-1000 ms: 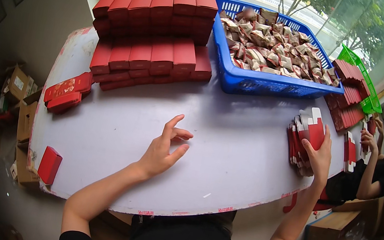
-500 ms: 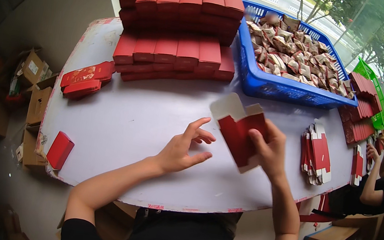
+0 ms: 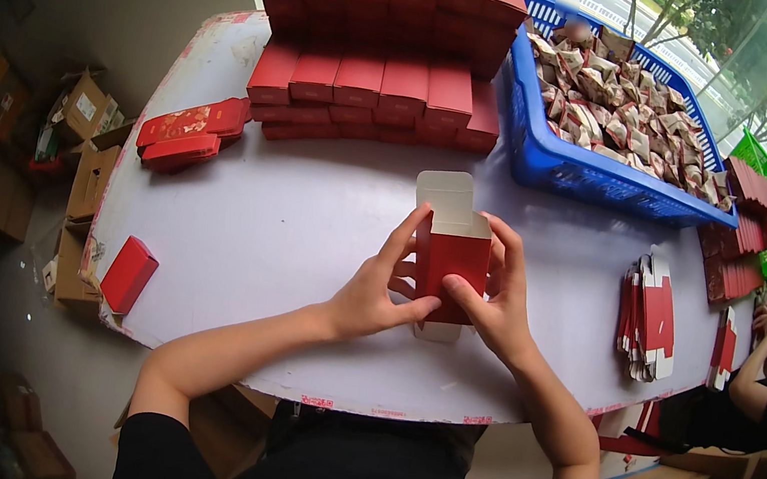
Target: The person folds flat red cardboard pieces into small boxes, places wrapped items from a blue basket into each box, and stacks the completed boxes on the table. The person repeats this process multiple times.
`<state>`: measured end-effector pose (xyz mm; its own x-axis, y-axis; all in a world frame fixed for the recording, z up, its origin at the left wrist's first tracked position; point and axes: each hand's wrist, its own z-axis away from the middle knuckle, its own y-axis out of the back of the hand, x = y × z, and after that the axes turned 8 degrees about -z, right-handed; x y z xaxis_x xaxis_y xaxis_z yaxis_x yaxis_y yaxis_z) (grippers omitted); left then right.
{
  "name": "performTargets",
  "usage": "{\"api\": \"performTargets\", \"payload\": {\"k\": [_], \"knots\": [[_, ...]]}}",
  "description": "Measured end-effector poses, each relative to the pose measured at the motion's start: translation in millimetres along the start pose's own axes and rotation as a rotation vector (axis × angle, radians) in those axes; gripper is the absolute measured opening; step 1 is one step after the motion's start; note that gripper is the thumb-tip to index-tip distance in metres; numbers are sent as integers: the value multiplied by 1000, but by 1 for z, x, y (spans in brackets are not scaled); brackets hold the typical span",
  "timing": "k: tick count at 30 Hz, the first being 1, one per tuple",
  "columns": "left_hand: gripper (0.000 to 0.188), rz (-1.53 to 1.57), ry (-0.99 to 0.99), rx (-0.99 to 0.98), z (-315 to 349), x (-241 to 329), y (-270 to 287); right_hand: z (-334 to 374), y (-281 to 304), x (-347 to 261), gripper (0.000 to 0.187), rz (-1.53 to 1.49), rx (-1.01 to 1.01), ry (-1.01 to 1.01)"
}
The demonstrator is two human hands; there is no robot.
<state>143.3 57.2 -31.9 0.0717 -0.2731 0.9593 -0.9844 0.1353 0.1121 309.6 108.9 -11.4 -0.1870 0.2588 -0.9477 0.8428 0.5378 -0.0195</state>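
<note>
Between my two hands, over the middle of the table, is a red folding carton (image 3: 456,267). Its body is squared out into a box shape, with white end flaps sticking out at top and bottom. My left hand (image 3: 383,285) grips its left side, thumb low on the front and index finger near the top edge. Wrapped round the right side is my right hand (image 3: 499,294), its thumb pressed on the front face. To the right lies a stack of flat red cartons (image 3: 649,320) with white flaps.
A tall pile of red boxes (image 3: 364,84) stands at the back. Beside it sits a blue basket (image 3: 606,180) full of small wrapped packets (image 3: 618,111). Red packs (image 3: 193,135) and a single red box (image 3: 130,275) lie left. A co-worker's hand (image 3: 765,324) is at far right.
My left hand has moved from open beside the carton to gripping its left side. The flat, tilted carton has been turned upright and opened out into a box shape.
</note>
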Motion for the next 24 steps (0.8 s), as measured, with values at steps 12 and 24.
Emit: {"api": "performTargets", "payload": {"k": [12, 24], "knots": [[64, 135, 181, -267, 7, 3, -4, 5, 6, -6, 14, 132, 43, 1], [71, 264, 296, -123, 3, 6, -1, -5, 15, 4, 11, -214, -48, -74]]}}
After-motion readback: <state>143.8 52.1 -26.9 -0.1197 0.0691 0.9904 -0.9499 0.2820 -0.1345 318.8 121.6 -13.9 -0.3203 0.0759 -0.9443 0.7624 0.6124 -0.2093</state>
